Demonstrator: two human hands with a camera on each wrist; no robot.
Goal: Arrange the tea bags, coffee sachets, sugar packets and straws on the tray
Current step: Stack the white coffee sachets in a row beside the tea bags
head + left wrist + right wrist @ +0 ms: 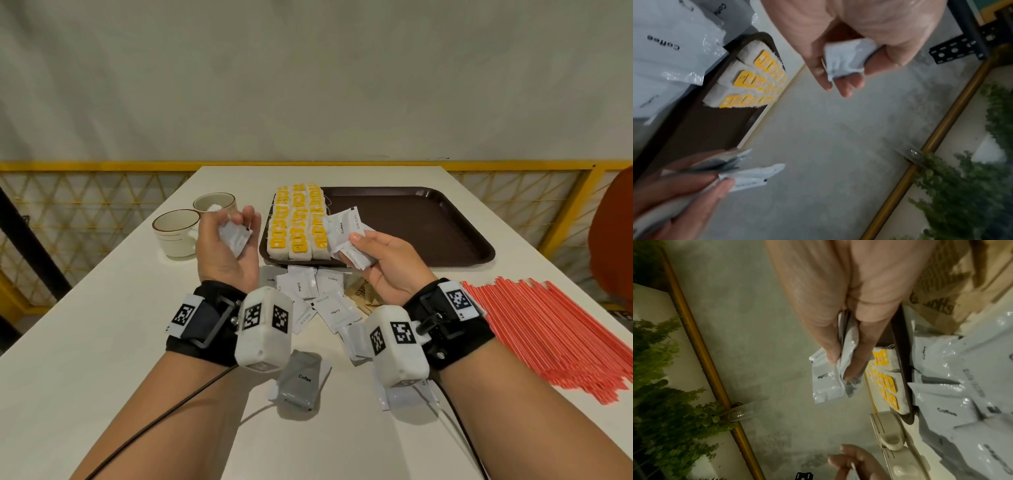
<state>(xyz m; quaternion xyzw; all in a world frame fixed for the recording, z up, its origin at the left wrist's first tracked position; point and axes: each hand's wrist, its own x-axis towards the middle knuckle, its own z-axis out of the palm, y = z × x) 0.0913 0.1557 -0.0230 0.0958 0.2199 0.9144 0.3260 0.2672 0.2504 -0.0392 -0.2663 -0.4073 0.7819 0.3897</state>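
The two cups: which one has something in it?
The farther cup, behind the near cup, holds something white; the near one shows nothing inside.

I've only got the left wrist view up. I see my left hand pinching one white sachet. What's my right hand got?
Observer: The right hand holds several coffee sachets fanned together above the tray's near edge.
Operator: Are the straws on the tray yet?
Observer: No. The red straws lie in a pile on the table, right of the tray.
Operator: Anything to the left of my left hand?
Observer: Two cups stand on the table beyond the left hand.
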